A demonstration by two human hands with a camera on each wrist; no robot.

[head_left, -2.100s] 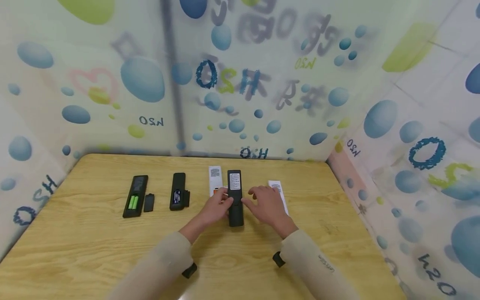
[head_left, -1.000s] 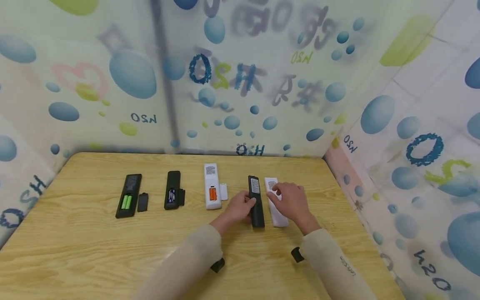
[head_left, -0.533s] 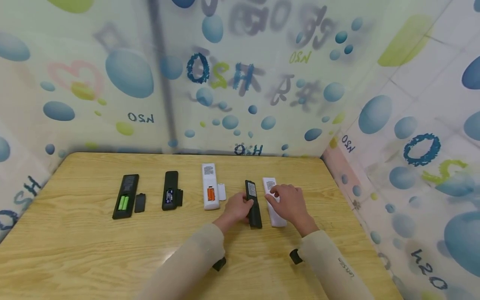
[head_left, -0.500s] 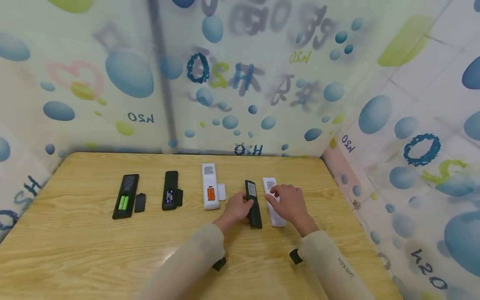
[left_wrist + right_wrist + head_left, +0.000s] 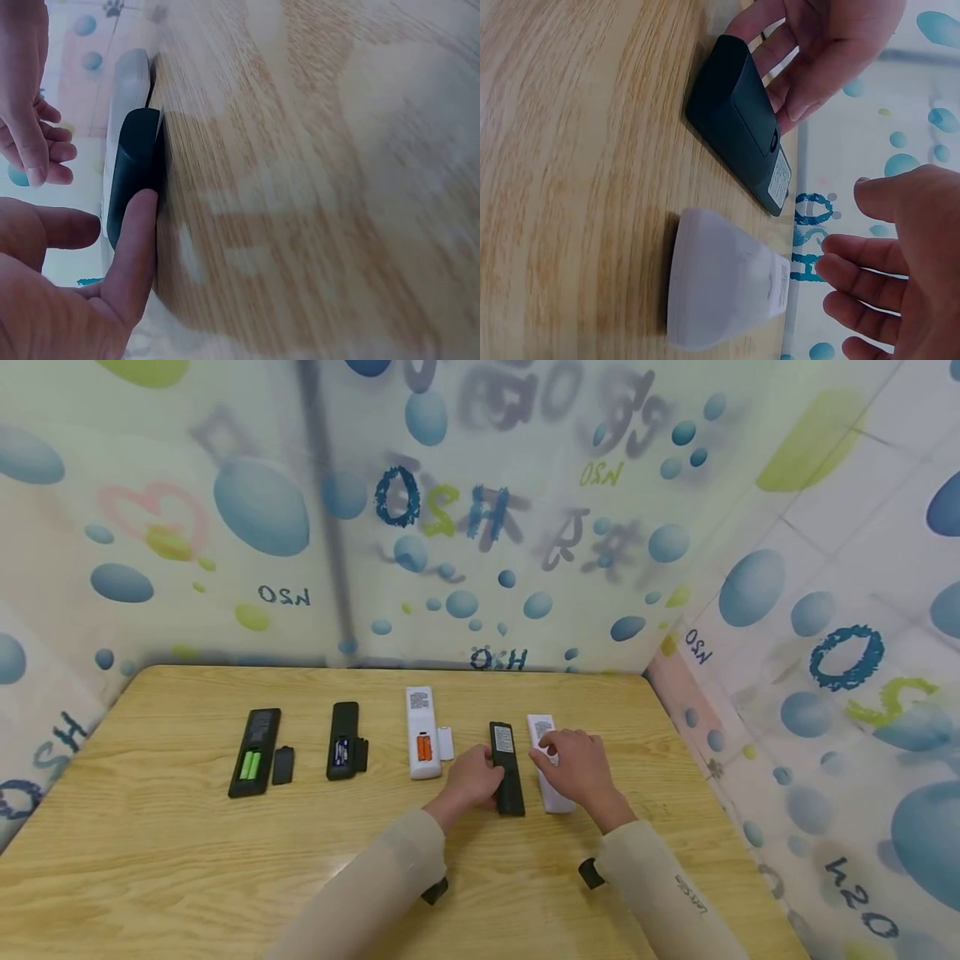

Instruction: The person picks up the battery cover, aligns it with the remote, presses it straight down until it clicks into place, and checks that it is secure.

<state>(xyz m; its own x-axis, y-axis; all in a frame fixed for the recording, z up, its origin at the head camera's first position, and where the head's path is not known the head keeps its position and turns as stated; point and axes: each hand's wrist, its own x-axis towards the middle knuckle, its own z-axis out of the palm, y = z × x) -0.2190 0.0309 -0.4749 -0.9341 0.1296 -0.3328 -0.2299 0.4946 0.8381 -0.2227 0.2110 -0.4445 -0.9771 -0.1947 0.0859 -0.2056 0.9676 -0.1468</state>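
A black remote control (image 5: 508, 777) lies face down on the wooden table, its battery cover (image 5: 756, 116) on and a white label at the far end. My left hand (image 5: 472, 779) is at its left side, fingers touching the edge. In the left wrist view the thumb (image 5: 71, 227) stands apart from the remote. To the right lies a white remote control (image 5: 553, 793), also back side up, with my right hand (image 5: 581, 766) hovering over it. That hand's fingers are loosely bent and hold nothing, with a gap above the white remote in the right wrist view.
Further left lie a white remote (image 5: 422, 722) with orange batteries and its cover (image 5: 446, 743) beside it, a black remote (image 5: 344, 722) with dark batteries, and another black remote (image 5: 258, 731) with green batteries. A loose black cover (image 5: 282, 766) lies between those two. A patterned wall stands behind.
The black remote has moved from between both hands to beside the right-hand white remote and now lies flat. My left thumb has drawn back from it; the right hand has shifted right.
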